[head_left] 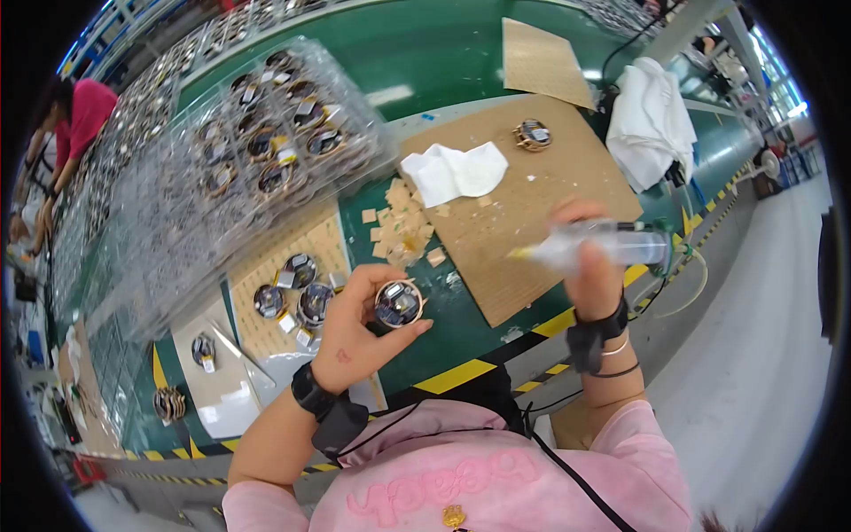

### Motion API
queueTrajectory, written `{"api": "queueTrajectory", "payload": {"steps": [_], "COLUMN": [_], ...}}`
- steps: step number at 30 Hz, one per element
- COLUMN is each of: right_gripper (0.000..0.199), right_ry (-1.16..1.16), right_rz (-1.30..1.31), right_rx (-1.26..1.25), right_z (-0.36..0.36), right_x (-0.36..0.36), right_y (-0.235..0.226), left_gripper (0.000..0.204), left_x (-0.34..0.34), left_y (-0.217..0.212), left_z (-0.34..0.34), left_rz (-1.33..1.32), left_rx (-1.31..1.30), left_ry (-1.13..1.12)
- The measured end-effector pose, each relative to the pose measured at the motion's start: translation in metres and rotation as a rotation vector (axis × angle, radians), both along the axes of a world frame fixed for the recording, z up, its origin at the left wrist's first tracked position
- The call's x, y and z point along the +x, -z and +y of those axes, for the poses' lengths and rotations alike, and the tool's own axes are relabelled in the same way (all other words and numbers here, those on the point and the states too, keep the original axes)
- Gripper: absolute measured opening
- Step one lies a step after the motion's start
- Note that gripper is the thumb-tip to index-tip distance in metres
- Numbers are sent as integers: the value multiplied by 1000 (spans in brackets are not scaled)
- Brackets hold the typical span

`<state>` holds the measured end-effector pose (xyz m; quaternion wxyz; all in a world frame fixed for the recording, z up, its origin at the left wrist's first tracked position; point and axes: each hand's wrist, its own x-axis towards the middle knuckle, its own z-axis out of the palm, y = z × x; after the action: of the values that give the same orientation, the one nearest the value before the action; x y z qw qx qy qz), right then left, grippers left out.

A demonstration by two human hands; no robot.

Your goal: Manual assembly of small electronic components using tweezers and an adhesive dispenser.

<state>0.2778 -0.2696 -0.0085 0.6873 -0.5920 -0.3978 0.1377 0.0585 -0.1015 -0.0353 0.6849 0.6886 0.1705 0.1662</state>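
- Raised pink lettering (448,486) stood across the pink shirt (576,496), on the near side of the brown board (496,230).
- Yellow-and-black warning tape (454,376) ran between shirt and board.

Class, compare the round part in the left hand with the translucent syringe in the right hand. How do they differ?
Shape: the round part is a ring around electronics; the syringe is a long tube with a narrow tip.
Colour: the round part has a copper-toned rim and dark middle; the syringe is mostly see-through, with a yellowish tip.
Shared: both are held, in the left hand and right hand.
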Motion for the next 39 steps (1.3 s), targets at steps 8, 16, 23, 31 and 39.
{"api": "queueTrajectory", "payload": {"steps": [8, 16, 23, 31, 39], "right_gripper": [28, 27, 27, 27, 29], "right_ry": [-433, -440, -439, -425, -411], "right_rz": [-260, -305, -309, -388, -409], "right_rx": [-48, -87, -87, -76, -62], "right_z": [54, 60, 64, 62, 61], "right_x": [-47, -45, -47, -46, -46], "right_y": [5, 13, 8, 12, 14], "left_gripper": [52, 51, 51, 50, 51], "left_x": [-4, -2, -1, -2, -2], "left_y": [5, 14, 17, 17, 16], "left_z": [3, 5, 7, 6, 6], "left_rz": [-39, -59, -75, -77, -71], "left_rx": [-16, 130, 201, 190, 175], "left_ry": [-12, -17, -17, -23, -23]}}
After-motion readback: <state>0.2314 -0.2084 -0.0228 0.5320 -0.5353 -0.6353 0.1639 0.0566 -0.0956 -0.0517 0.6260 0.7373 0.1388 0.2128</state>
